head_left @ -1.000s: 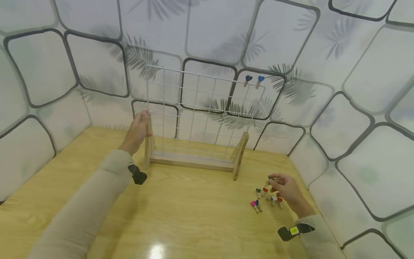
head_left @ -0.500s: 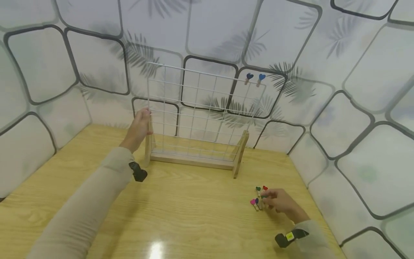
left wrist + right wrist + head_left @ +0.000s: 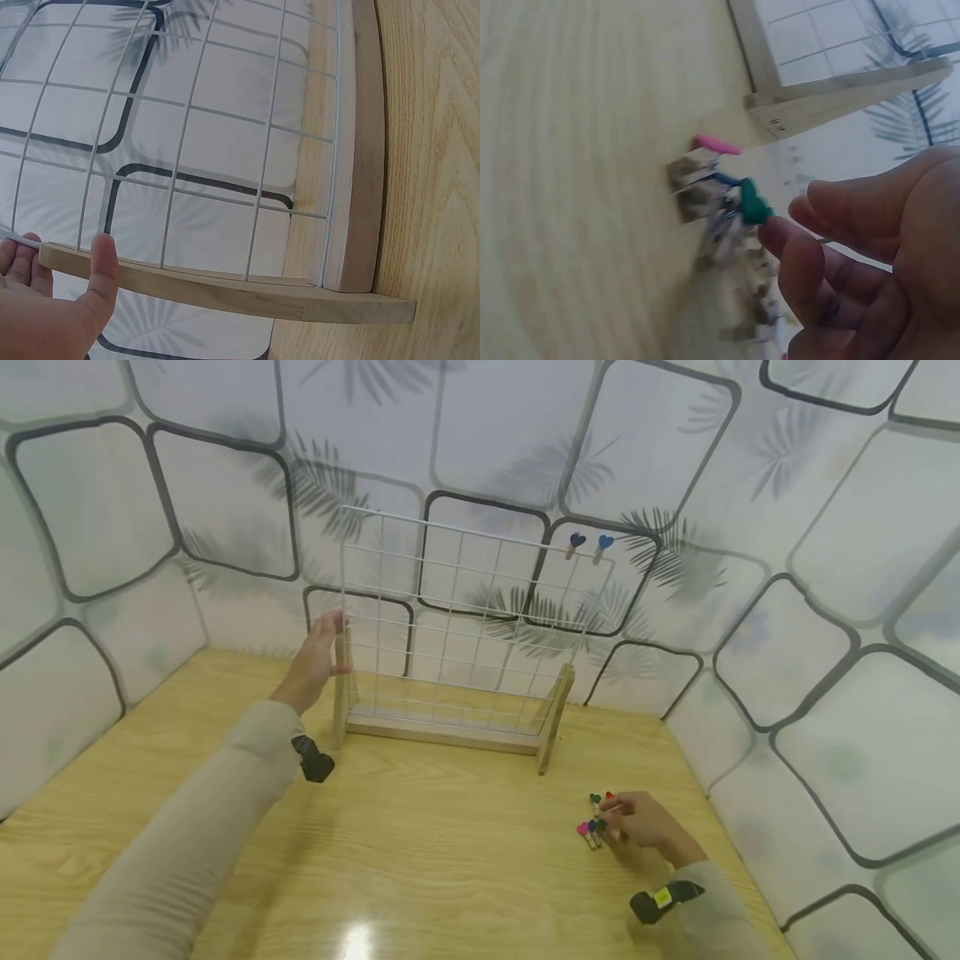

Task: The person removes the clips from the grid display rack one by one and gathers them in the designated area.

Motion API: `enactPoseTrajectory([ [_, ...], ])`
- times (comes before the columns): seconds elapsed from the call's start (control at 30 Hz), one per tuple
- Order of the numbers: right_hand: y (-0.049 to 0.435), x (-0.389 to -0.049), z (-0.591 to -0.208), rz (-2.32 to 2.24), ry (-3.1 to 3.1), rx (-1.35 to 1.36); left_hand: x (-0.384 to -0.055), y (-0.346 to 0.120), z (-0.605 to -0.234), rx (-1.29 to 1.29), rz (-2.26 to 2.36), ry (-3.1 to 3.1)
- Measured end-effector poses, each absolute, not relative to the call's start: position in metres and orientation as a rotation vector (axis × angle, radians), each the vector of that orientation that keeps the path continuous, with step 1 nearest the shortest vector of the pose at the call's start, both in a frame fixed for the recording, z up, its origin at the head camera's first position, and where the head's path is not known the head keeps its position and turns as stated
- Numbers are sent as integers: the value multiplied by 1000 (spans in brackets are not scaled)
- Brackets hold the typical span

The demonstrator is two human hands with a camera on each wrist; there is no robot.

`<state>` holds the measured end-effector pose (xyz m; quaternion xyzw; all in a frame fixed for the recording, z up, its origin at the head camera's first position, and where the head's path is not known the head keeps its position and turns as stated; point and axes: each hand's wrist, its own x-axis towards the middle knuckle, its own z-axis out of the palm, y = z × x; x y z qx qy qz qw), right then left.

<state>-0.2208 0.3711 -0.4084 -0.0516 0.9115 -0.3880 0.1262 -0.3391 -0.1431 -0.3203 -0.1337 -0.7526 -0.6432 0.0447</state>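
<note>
My left hand (image 3: 309,662) is at the left wooden upright (image 3: 225,292) of a white wire grid rack (image 3: 442,732). Its straight thumb lies over the wood, and its fingers are by the grid's edge. My right hand (image 3: 643,823) is low over a cluster of small wooden clothespins with hearts at the right. In the right wrist view, a fingertip touches or nearly touches a green-heart clothespin (image 3: 754,202), while the thumb stays apart from it. Alongside are a blue-heart clothespin (image 3: 726,179) and a pink-heart clothespin (image 3: 716,144). Other clothespins are partly hidden by the hand.
On the grid's top wire, toward its right end, sit a navy-heart clothespin (image 3: 577,541) and a blue-heart clothespin (image 3: 605,542). The rack stands on a wooden table (image 3: 420,843), with a patterned wall (image 3: 495,435) close behind and to the right.
My right hand has brought the green-heart clothespin down and left beside the blue one, and its thumb is now off it. My left hand has loosened at the upright.
</note>
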Motion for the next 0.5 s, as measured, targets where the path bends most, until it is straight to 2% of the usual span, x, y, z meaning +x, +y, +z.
enactPoseTrajectory([
  [0.23,366,-233,-375,-1330,2638,-151,-341,-144,-324,-405,-1981,-2293],
  [0.5,353,-263,-330,-1718,2635,-125,-341,-143,-323,-418,-2015,-2265],
])
